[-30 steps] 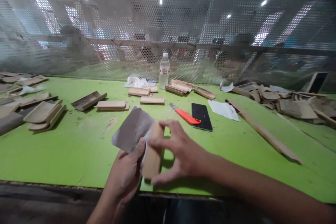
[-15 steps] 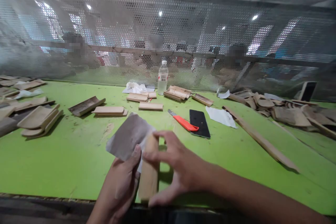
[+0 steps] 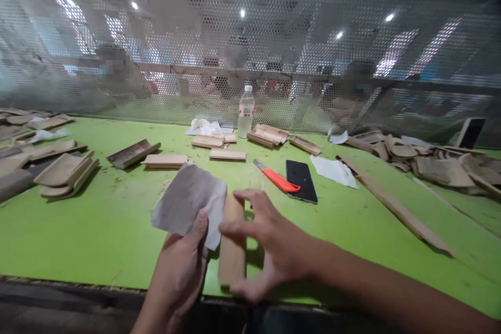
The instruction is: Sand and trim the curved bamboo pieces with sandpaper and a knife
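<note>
My left hand (image 3: 182, 261) pinches a grey, slightly creased sheet of sandpaper (image 3: 191, 198) between thumb and fingers. Just to the right of the sheet, a pale bamboo piece (image 3: 232, 250) lies lengthwise near the table's front edge. My right hand (image 3: 270, 240) holds it from the right side, with fingertips at its far end and upper part and the thumb at its near end. The underside of the bamboo is hidden, as are most of the left fingers behind the sandpaper.
Beyond my hands, on the green table (image 3: 97, 235), lie a red-handled knife (image 3: 279, 180), a black phone (image 3: 302, 181) and white paper (image 3: 334, 171). A water bottle (image 3: 246, 112) stands by the perforated screen (image 3: 176, 52). Bamboo pieces are piled left (image 3: 68, 172) and right (image 3: 442, 169).
The sandpaper in my left hand has moved a little left, away from the bamboo piece, and its face is turned more toward me. The bamboo in my right hand has shifted slightly right.
</note>
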Available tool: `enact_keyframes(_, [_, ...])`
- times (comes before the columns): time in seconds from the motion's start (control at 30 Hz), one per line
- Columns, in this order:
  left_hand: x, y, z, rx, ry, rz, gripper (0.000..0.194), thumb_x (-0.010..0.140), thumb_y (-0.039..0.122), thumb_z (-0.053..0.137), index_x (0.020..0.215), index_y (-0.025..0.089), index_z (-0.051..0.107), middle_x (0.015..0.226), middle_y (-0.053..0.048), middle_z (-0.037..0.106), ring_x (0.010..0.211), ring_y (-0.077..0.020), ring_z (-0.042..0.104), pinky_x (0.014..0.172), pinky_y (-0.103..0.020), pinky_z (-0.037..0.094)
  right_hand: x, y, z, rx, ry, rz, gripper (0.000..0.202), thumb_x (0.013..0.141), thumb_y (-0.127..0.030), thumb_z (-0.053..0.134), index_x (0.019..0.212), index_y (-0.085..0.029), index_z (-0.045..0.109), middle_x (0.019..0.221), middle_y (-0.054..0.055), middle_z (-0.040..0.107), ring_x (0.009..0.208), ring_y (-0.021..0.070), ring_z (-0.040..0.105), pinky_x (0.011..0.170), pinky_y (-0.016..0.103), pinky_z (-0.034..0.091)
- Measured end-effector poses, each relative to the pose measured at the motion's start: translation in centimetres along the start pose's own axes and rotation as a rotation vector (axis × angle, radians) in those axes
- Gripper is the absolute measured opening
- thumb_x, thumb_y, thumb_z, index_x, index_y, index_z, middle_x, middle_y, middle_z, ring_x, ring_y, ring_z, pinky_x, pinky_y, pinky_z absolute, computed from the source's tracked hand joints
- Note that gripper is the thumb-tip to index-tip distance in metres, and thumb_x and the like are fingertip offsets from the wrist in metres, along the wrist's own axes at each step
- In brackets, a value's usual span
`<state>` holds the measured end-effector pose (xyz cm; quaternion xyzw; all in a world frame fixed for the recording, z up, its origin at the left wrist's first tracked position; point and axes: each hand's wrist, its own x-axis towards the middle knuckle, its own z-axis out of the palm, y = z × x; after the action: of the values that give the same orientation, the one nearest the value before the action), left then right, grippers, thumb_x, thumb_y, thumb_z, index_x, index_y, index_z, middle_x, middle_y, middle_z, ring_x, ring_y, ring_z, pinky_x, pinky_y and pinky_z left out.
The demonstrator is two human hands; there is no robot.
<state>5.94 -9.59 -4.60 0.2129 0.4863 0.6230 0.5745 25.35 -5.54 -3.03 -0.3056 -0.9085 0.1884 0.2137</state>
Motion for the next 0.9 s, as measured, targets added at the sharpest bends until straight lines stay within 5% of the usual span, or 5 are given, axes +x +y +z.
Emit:
enact_keyframes(0.2, [-0.1, -0.1, -0.1, -0.004, -0.028, -0.042, 0.052, 0.072, 0.036, 0.091, 0.115, 0.012, 0.073, 0.093, -0.009, 0.078, 0.082, -0.0228, 0.074, 0.074, -0.028, 0.059, 0.2, -0.1, -0.4, -0.073, 0.152, 0.086, 0.100, 0.063, -0.064, 0.086, 0.145, -0.020, 0.052, 0.147, 0.023, 0.038, 0.140, 0.0438, 0.038, 0.112, 0.065, 0.036])
enact_keyframes(0.37, [-0.1, -0.4, -0.1, 0.060, -0.023, -0.077, 0.054, 0.068, 0.046, 0.092, 0.105, 0.010, 0.077, 0.068, -0.004, 0.072, 0.056, -0.0172, 0.065, 0.052, -0.024, 0.052, 0.5, 0.1, -0.1, -0.001, 0.019, -0.049, 0.089, 0.059, -0.059, 0.089, 0.136, -0.024, 0.061, 0.149, 0.019, 0.035, 0.140, 0.0415, 0.038, 0.114, 0.059, 0.036])
enact_keyframes(0.53, [0.1, 0.0, 0.0, 0.026, 0.015, -0.028, 0.055, 0.062, 0.039, 0.094, 0.106, 0.010, 0.076, 0.086, -0.009, 0.078, 0.074, -0.0235, 0.072, 0.060, -0.026, 0.056, 0.3, -0.7, 0.4, 0.043, -0.021, 0.121, 0.087, 0.055, -0.057, 0.090, 0.132, -0.023, 0.065, 0.148, 0.018, 0.036, 0.138, 0.0426, 0.039, 0.113, 0.059, 0.036])
enact_keyframes(0.77, [-0.3, 0.2, 0.3, 0.176, 0.117, 0.099, 0.047, 0.069, 0.044, 0.088, 0.100, 0.011, 0.078, 0.075, -0.007, 0.075, 0.082, -0.0268, 0.072, 0.076, -0.032, 0.057, 0.2, 0.3, -0.1, 0.008, 0.122, 0.159, 0.137, 0.065, -0.065, 0.084, 0.167, -0.022, 0.003, 0.146, 0.021, 0.041, 0.136, 0.0417, 0.039, 0.115, 0.065, 0.031])
enact_keyframes(0.9, [-0.4, -0.1, -0.2, 0.342, 0.104, 0.045, 0.049, 0.069, 0.057, 0.085, 0.084, 0.011, 0.077, 0.055, -0.003, 0.065, 0.058, -0.0224, 0.064, 0.058, -0.030, 0.051, 0.1, 0.3, 0.2, -0.018, 0.109, 0.003, 0.141, 0.063, -0.071, 0.083, 0.167, -0.028, -0.002, 0.151, 0.020, 0.034, 0.140, 0.0418, 0.036, 0.114, 0.061, 0.035])
